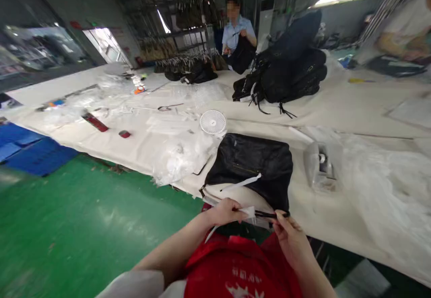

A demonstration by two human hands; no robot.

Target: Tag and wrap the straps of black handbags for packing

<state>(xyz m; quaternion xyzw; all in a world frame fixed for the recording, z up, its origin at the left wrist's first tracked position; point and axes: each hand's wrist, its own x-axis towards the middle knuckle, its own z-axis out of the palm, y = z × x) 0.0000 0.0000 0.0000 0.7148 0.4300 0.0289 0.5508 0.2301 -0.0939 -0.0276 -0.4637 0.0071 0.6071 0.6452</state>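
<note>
**We hold a black strap (265, 214) before a black bag (257, 154)**

Our left grip (239, 213) pinches a white piece (249, 211) at the strap's left; our right grip (281, 219) pinches its right. The bag lies just beyond on the surface (343, 217), under a white strip (240, 184). Farther off come a fan (213, 122), piled dark bags (292, 77), then a co-worker (239, 27).

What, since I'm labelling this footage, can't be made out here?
All in the head view:
- Strap, stretch inside the right hand: covered by fingers.
- White tag, left end: covered by the left hand.
- Table beneath the bag: hidden by it.
- Print on the red garment: cut off by the bottom edge.
- Person at right: blurred, cut off by the edge.
</note>
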